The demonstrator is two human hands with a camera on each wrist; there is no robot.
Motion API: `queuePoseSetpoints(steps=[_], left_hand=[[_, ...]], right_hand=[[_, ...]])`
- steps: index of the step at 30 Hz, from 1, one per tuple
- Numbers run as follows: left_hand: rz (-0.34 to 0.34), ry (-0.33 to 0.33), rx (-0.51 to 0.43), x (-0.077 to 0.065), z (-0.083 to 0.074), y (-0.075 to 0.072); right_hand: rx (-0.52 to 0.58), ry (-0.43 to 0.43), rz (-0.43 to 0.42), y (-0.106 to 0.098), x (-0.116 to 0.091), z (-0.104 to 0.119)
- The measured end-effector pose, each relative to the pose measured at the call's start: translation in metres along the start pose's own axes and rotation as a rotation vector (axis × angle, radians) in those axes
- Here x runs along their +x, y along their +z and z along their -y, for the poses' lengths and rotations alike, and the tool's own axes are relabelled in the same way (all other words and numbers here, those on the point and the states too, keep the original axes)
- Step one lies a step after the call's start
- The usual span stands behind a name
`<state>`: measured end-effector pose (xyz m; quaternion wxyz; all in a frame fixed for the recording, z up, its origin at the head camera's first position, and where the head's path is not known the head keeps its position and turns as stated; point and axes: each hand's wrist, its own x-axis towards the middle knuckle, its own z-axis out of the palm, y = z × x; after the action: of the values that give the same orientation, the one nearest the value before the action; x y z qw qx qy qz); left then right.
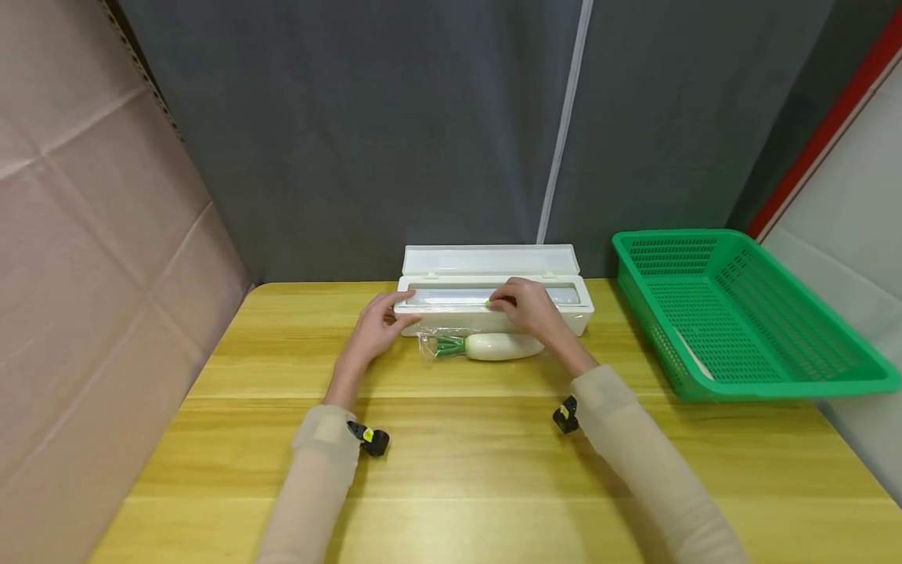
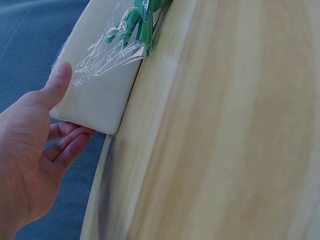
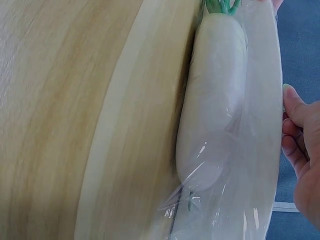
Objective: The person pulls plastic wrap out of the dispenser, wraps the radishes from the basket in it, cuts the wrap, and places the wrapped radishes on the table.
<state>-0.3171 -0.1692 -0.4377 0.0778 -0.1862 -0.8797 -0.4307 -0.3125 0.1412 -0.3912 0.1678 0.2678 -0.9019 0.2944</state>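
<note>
A white cling film dispenser (image 1: 493, 319) stands near the table's back edge, its lid (image 1: 491, 259) raised and a film roll (image 1: 451, 296) inside. At its left end my left hand (image 1: 375, 325) grips the box, thumb (image 2: 61, 80) on the front and fingers round the end. My right hand (image 1: 527, 304) pinches a small green-tipped slide cutter (image 1: 488, 303) on the dispenser's rim; the fingers hide most of it. Clear film hangs down the front and over a white radish (image 3: 215, 100) with green stalks (image 1: 449, 346), which lies along the box.
A green plastic basket (image 1: 651, 337) stands at the right, with something white partly seen through its side. Grey cloth (image 1: 352, 141) hangs behind the wooden table (image 1: 451, 470). Pale sheets flank the left and right sides.
</note>
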Motion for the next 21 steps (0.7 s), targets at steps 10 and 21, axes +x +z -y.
queuePoseSetpoints(steps=[10,21], left_hand=[[-0.001,-0.009,-0.004,0.001,0.001,0.002],[-0.008,-0.01,-0.02,0.001,0.0,0.003]], right_hand=[[0.001,0.035,-0.01,-0.008,-0.007,-0.012],[-0.02,0.033,-0.093,-0.027,-0.027,-0.036]])
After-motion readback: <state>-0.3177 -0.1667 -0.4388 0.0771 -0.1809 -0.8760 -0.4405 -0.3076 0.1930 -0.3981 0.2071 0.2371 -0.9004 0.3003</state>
